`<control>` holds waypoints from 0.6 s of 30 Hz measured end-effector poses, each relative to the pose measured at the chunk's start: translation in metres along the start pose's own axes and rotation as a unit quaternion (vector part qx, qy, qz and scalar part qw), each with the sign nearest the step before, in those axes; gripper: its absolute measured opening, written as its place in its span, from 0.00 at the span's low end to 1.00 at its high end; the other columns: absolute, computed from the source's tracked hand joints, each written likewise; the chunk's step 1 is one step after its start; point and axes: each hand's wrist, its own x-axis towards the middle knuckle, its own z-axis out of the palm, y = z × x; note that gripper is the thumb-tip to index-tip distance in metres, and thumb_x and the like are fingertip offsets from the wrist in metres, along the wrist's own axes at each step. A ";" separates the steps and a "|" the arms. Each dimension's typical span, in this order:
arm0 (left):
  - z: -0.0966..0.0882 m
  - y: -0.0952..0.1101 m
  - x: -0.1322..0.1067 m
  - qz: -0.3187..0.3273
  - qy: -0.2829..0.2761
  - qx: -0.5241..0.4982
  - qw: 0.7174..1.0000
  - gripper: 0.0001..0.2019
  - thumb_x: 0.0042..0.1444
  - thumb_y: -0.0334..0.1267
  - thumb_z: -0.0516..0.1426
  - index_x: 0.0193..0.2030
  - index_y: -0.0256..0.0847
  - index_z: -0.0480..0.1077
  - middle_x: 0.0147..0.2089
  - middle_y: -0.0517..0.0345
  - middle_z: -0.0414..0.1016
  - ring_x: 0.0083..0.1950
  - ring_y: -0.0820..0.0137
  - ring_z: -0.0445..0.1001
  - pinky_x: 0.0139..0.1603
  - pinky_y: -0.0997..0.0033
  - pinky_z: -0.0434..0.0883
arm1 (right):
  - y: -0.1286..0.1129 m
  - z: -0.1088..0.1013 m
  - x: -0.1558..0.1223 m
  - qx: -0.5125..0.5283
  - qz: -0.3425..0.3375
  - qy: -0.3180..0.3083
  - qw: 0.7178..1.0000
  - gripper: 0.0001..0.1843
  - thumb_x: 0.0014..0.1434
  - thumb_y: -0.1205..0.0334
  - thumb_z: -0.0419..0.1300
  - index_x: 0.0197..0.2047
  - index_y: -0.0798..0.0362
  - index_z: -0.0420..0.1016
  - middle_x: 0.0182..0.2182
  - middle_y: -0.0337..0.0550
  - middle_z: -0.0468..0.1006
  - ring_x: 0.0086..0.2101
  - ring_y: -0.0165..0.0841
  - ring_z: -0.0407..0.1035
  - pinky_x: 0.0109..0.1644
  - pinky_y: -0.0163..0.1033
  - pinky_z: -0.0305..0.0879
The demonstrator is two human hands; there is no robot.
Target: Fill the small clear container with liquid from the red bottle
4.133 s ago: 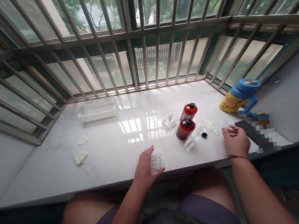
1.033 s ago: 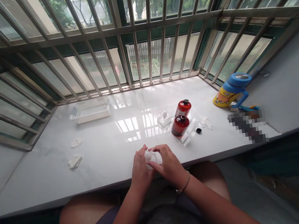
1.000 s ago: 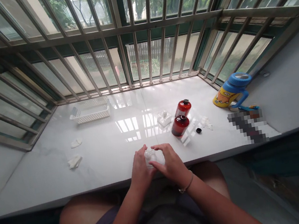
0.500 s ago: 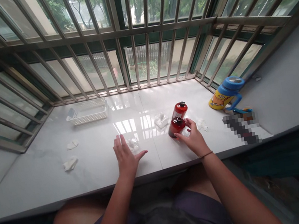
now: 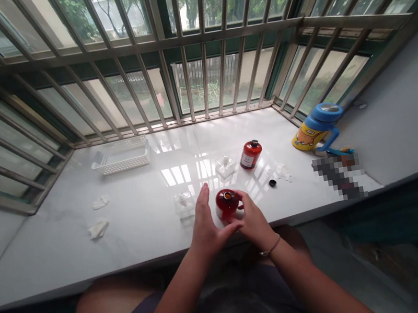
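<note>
An uncapped red bottle (image 5: 225, 208) stands near the front edge of the white counter, its round mouth facing up. My right hand (image 5: 250, 216) is closed on its right side. My left hand (image 5: 210, 227) is at the bottle's left and front, fingers straight and thumb spread; whether it touches the bottle I cannot tell. A second red bottle (image 5: 250, 155), with a pale label and a dark top, stands farther back. A small black cap (image 5: 272, 183) lies to the right. Two small clear square containers (image 5: 225, 166) with something white on top sit nearby, one left of my left hand.
A white perforated basket (image 5: 124, 162) is at the back left. Crumpled white scraps (image 5: 99, 229) lie at the left, more at the right. A blue and yellow mug (image 5: 316, 129) stands at the right beside a pixelated dark object (image 5: 337, 178). Metal bars (image 5: 181, 81) close off the back.
My right hand has brought the uncapped red bottle left and toward the front edge. My left hand has moved right to beside it. The black cap now shows on the counter.
</note>
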 end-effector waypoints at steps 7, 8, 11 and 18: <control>0.016 0.001 0.012 -0.138 -0.051 -0.155 0.977 0.42 0.52 0.43 0.75 0.71 0.48 0.64 0.65 0.46 0.77 0.62 0.54 0.81 0.65 0.50 0.78 | -0.004 -0.026 -0.013 0.001 -0.097 -0.149 0.984 0.60 0.53 0.52 0.79 0.79 0.43 0.51 0.71 0.55 0.67 0.68 0.50 0.67 0.71 0.59 0.69; 0.015 0.003 0.012 -0.131 -0.050 -0.152 0.978 0.35 0.54 0.42 0.74 0.67 0.47 0.68 0.61 0.48 0.79 0.60 0.56 0.81 0.64 0.52 0.78 | 0.001 -0.035 -0.010 -0.017 -0.107 -0.151 0.983 0.60 0.53 0.51 0.80 0.79 0.43 0.52 0.71 0.54 0.68 0.68 0.50 0.67 0.71 0.59 0.68; 0.013 0.006 0.011 -0.112 -0.037 -0.131 0.984 0.24 0.56 0.40 0.71 0.58 0.45 0.74 0.57 0.50 0.79 0.58 0.58 0.80 0.62 0.54 0.78 | 0.026 -0.064 0.007 -0.123 -0.104 -0.069 0.985 0.41 0.62 0.48 0.73 0.73 0.46 0.64 0.66 0.54 0.74 0.64 0.50 0.70 0.70 0.60 0.68; 0.015 0.006 0.010 -0.108 -0.027 -0.127 0.986 0.23 0.56 0.39 0.70 0.57 0.46 0.73 0.55 0.52 0.79 0.56 0.59 0.80 0.60 0.56 0.77 | 0.083 -0.110 0.044 -0.375 0.083 0.094 0.919 0.21 0.70 0.55 0.59 0.61 0.54 0.78 0.56 0.64 0.80 0.54 0.59 0.72 0.58 0.66 0.68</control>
